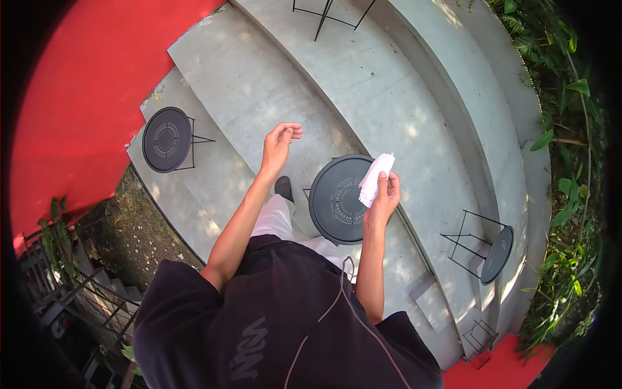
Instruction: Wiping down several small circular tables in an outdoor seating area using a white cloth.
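A folded white cloth (376, 180) is held between the thumb and fingers of my right hand (386, 192), over the right side of a round dark metal table (337, 199). That table has a ring pattern of small perforations in its top, part of it hidden by the cloth and hand. Up and left of the table, my left hand (282, 141) hangs in the air above the concrete step, its fingers loosely bent and holding nothing.
Curved concrete steps (413, 112) cross the view. Another round table (166, 139) stands at left, a third (498, 255) at right. Thin black metal legs (324, 19) show at the top. A red wall (97, 73) lies left, plants (566, 194) right, and railings (92, 287) lower left.
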Motion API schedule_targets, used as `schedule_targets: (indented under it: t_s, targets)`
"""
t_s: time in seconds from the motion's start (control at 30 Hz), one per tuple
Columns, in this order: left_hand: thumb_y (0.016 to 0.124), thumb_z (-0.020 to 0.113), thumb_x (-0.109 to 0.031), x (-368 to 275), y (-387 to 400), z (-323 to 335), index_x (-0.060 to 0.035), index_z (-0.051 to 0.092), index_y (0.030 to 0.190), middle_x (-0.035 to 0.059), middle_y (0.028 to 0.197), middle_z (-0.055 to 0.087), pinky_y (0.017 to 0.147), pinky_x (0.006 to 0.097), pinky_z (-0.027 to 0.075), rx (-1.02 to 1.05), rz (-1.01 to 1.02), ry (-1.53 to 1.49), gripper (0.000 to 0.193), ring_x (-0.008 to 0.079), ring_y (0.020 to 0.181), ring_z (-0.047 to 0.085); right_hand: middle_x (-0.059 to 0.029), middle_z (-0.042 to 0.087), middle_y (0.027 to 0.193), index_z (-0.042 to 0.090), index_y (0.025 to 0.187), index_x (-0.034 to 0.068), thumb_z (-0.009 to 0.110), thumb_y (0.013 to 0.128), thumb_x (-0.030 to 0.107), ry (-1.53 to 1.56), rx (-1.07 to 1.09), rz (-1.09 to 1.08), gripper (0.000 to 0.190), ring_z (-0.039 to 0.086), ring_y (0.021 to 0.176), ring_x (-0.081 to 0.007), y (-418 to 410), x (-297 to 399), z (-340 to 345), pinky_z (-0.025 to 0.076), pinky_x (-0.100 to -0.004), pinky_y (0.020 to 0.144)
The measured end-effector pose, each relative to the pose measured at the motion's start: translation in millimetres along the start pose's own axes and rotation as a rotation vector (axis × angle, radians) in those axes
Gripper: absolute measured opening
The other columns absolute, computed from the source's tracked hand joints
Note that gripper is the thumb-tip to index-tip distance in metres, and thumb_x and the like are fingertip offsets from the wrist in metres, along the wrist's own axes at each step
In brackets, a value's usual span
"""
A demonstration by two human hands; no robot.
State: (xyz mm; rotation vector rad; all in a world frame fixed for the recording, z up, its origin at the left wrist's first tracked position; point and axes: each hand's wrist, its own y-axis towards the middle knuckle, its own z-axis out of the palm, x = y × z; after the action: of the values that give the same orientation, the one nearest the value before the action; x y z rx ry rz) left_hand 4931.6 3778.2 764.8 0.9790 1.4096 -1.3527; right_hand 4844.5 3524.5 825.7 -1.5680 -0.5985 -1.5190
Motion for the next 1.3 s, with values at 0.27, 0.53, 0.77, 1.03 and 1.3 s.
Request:
schedule_targets:
  t_s: [0.27,0.53,0.77,1.03,1.3]
  targets:
    - [0.109,0.048,-0.017,-35.7,47.6,-28.7,-0.0036,0.071,0.122,0.0097,0.114,0.077,0.096,0.0337,0.049,0.002,0.025,-0.036,0.030,0.0179,0.107,0.071,-0.0038,0.070,0.102,0.066,0.118,0.001,0.067,0.106,0.016,0.021,0.025,0.014,0.019,0.065,0.089,-0.0108,21.5,2.9,80.3,0.053,-0.0287,0.077]
    - [0.109,0.048,-0.017,-72.5,47.1,-61.8,-0.0034,0.071,0.122,0.0097,0.114,0.077,0.096,0.0337,0.049,-0.073,0.088,-0.062,0.029,0.0179,0.106,0.071,-0.0038,0.070,0.100,0.066,0.118,0.002,0.067,0.106,0.018,0.036,0.152,-0.003,0.020,0.064,0.087,-0.0098,52.2,-9.4,135.8,0.051,-0.0278,0.075]
    - [0.109,0.049,-0.016,-101.3,45.9,-75.7,-0.0020,0.071,0.119,0.0106,0.111,0.077,0.093,0.0351,0.052,-0.148,0.159,-0.093,0.028,0.0185,0.104,0.072,-0.0035,0.070,0.098,0.067,0.118,0.002,0.068,0.106,0.018,0.103,0.259,-0.030,0.021,0.064,0.083,-0.0094,82.1,-0.5,186.4,0.052,-0.0276,0.072]
    - [0.109,0.050,-0.019,-117.0,133.3,-90.9,-0.0037,0.072,0.123,0.0091,0.115,0.076,0.096,0.0341,0.049,-0.041,0.223,-0.018,0.029,0.0176,0.107,0.070,-0.0046,0.071,0.098,0.067,0.118,0.000,0.069,0.104,0.019,0.110,0.298,-0.079,0.024,0.066,0.081,-0.0105,125.7,23.5,251.2,0.054,-0.0286,0.070]
    - [0.108,0.054,-0.016,-176.9,324.8,-77.5,0.0014,0.071,0.123,0.0119,0.118,0.077,0.095,0.0340,0.055,0.093,0.375,0.152,0.028,0.0212,0.107,0.073,-0.0031,0.069,0.092,0.068,0.119,0.000,0.071,0.103,0.022,0.025,0.173,-0.173,0.027,0.064,0.078,-0.0098,253.3,42.4,325.0,0.051,-0.0280,0.067]
